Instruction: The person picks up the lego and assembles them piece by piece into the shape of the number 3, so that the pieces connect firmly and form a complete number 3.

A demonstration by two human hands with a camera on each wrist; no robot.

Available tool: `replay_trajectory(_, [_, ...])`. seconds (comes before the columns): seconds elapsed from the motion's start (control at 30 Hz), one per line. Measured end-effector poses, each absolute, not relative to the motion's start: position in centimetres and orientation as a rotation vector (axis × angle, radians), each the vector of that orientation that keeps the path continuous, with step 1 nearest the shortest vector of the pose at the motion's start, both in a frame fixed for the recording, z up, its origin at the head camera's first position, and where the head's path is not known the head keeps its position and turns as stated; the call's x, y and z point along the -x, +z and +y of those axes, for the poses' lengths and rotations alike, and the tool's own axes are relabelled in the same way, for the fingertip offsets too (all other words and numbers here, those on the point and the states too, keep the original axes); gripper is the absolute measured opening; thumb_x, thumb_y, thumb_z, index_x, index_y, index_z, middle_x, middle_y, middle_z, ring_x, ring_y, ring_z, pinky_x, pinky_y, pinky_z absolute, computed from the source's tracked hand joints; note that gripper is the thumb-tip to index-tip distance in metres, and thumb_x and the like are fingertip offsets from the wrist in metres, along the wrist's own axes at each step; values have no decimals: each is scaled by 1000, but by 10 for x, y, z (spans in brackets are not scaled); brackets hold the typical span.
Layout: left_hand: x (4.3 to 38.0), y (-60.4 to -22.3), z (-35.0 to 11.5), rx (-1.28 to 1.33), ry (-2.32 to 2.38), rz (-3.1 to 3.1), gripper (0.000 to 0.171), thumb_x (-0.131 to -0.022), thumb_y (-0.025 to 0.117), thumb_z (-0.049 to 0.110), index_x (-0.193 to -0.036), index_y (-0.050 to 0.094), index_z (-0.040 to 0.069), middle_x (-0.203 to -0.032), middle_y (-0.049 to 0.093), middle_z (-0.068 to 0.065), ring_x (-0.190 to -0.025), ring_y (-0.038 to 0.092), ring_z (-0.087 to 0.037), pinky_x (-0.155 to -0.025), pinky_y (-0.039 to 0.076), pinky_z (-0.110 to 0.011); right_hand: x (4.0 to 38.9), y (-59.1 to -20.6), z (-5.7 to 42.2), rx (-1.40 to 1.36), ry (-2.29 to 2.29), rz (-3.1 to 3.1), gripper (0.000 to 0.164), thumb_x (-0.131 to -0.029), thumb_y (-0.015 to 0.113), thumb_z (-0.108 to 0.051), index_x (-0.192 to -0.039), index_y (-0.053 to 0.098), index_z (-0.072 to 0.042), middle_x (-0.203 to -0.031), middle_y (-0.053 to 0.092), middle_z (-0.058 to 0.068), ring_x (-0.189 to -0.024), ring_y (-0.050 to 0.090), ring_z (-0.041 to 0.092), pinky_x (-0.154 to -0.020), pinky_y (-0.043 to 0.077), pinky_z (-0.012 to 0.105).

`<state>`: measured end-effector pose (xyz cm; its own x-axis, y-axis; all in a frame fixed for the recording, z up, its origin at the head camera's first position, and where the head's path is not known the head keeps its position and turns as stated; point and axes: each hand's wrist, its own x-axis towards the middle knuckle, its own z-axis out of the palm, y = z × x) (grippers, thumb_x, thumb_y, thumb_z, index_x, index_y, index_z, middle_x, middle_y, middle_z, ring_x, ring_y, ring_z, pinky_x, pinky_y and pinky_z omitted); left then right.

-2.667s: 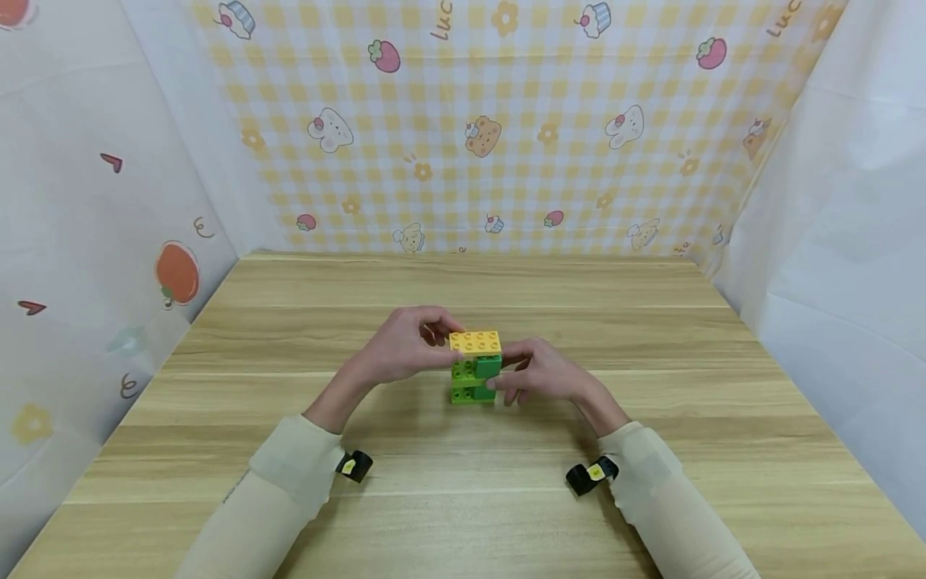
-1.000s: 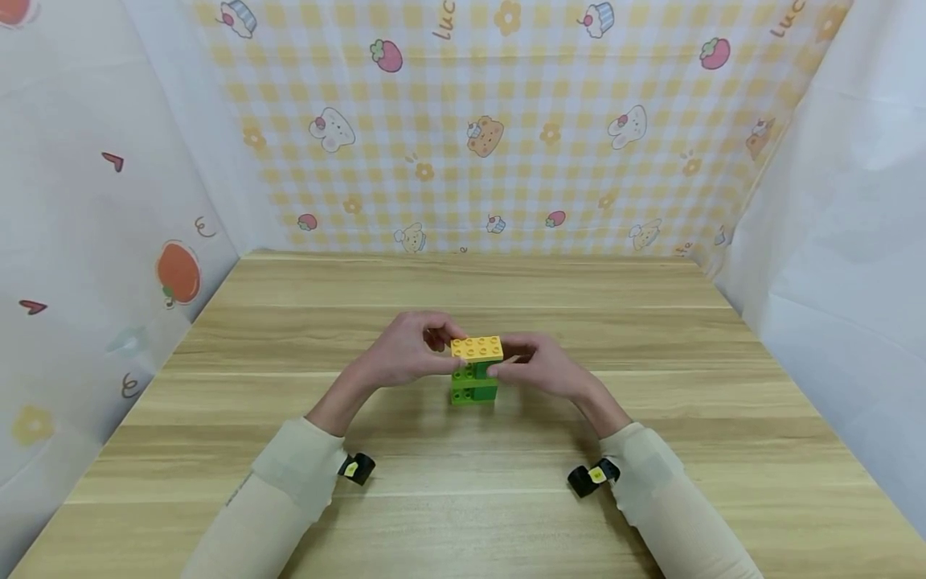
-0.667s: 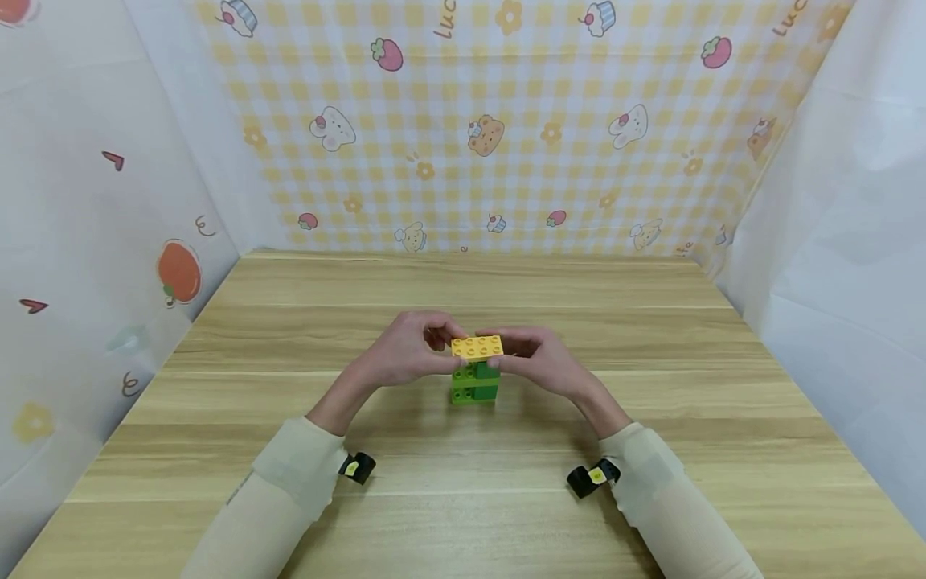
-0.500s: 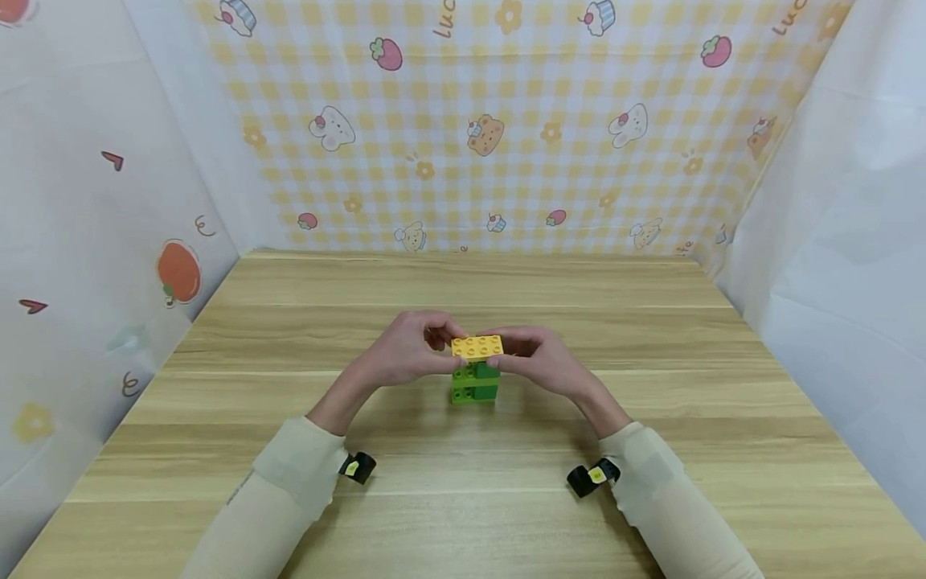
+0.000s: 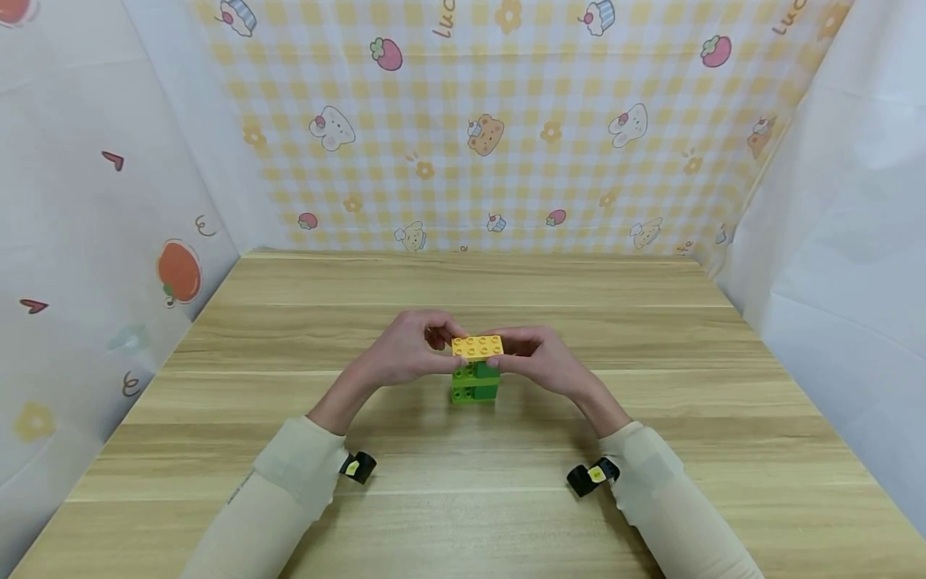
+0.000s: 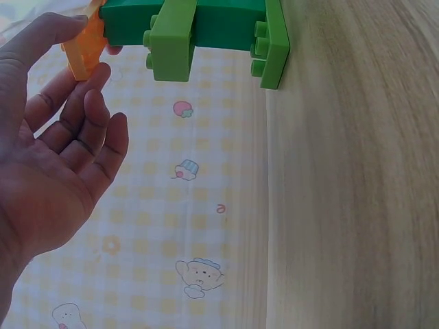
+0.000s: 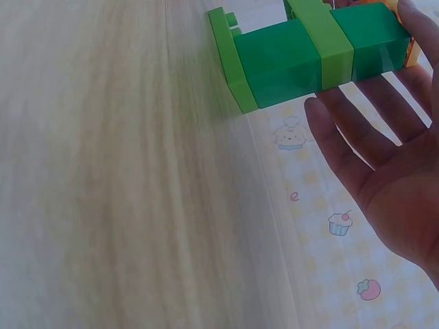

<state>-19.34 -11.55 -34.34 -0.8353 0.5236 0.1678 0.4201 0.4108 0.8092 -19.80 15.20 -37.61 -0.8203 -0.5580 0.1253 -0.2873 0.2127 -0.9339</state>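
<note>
A yellow toy brick (image 5: 477,346) with two rows of studs lies across the top of an upright stack in the head view. My left hand (image 5: 407,350) pinches its left end, thumb in front and fingers behind. From the other side, my right hand (image 5: 541,358) pinches the right end, its thumb at the joint with the upper dark green brick (image 7: 370,40). Below come a light green brick (image 6: 173,51), a lower dark green brick (image 7: 278,63) and a light green bottom brick (image 6: 276,55). Light green studs show on the stack's left side.
The stack stands mid-way on a wood-grain table (image 5: 463,507). A yellow checked cloth (image 5: 477,96) hangs behind the far edge, with white cloth (image 5: 846,265) at both sides. Each sleeve carries a small black wrist camera (image 5: 358,467).
My right hand has risen from the side of the dark green bricks to the right end of the yellow brick. The yellow brick sits slightly lower; nothing visibly moves in the last half second.
</note>
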Motion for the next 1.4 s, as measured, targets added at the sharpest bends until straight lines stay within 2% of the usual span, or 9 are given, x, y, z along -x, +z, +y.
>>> replay_trajectory(0.37, [192, -344, -115, -866, 1407, 2544, 21, -84, 82, 15, -104, 77, 11, -97, 71, -3, -91, 61, -21, -84, 52, -35, 198, -379, 152, 792, -1643, 2254, 43, -98, 76, -18, -139, 69, -6, -130, 74, 16, -113, 71, 23, -88, 60, 30])
replay_trajectory(0.63, [192, -347, -115, -877, 1437, 2524, 21, -84, 82, 13, -104, 77, 10, -97, 70, -4, -96, 62, -40, -84, 52, -36, 197, -378, 152, 762, -1640, 2260, 44, -97, 77, -18, -137, 69, -3, -124, 75, 17, -105, 69, 21, -84, 60, 29])
replay_trajectory(0.73, [192, -349, -115, -877, 1447, 2516, 21, -84, 82, 13, -104, 77, 9, -97, 69, -5, -97, 61, -42, -84, 52, -36, 197, -378, 152, 761, -1641, 2265, 44, -97, 77, -18, -137, 69, -2, -123, 75, 18, -103, 69, 19, -83, 61, 29])
replay_trajectory(0.83, [192, -350, -115, -878, 1449, 2511, 22, -85, 81, 13, -105, 76, 9, -97, 68, -5, -96, 60, -40, -84, 52, -36, 197, -378, 152, 760, -1647, 2262, 44, -96, 78, -18, -136, 69, -1, -121, 76, 18, -101, 70, 18, -82, 61, 29])
replay_trajectory(1.03, [191, -350, -115, -882, 1422, 2513, 23, -86, 80, 15, -107, 74, 10, -98, 67, -5, -93, 59, -26, -84, 53, -36, 197, -378, 152, 756, -1640, 2267, 44, -95, 79, -16, -135, 70, 0, -116, 77, 17, -98, 71, 18, -81, 62, 29])
replay_trajectory(1.2, [191, -351, -116, -893, 1391, 2517, 25, -88, 79, 18, -111, 72, 11, -105, 70, -4, -101, 62, -29, -88, 54, -37, 197, -377, 152, 738, -1627, 2288, 43, -92, 82, -15, -131, 72, 0, -114, 77, 15, -97, 71, 20, -80, 61, 28])
replay_trajectory(1.4, [192, -354, -118, -895, 1352, 2500, 27, -87, 83, 17, -110, 72, 9, -101, 71, -4, -96, 66, -24, -86, 57, -37, 198, -378, 152, 719, -1635, 2275, 42, -91, 83, -14, -129, 73, 0, -112, 78, 15, -95, 72, 18, -80, 62, 29])
